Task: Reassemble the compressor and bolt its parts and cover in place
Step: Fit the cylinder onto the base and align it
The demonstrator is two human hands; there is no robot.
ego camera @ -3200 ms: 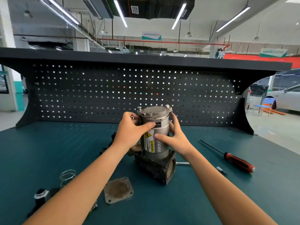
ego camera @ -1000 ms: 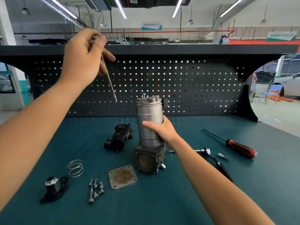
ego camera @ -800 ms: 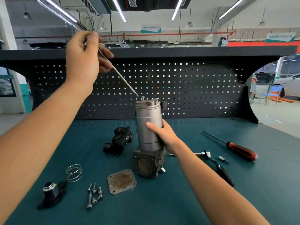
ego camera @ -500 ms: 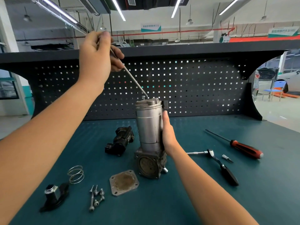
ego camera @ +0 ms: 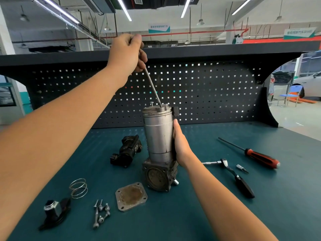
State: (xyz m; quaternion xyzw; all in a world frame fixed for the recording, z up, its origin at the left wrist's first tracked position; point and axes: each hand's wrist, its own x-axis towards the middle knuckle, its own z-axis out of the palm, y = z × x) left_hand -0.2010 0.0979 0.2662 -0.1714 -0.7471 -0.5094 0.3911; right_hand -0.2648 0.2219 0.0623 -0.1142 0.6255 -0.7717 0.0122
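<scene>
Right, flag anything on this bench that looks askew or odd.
The long bolt pinched in the left hand meets the top of the upright compressor at a clear slant, not in line with the body. The loose square cover plate in front has a brown-stained face. Nothing else stands out.

Forearms, left hand and right hand are all bare.

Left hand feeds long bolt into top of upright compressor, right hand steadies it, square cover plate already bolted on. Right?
No. Head view: the square grey metal cover plate lies loose on the teal bench before the silver cylindrical compressor. Rest holds.
</scene>
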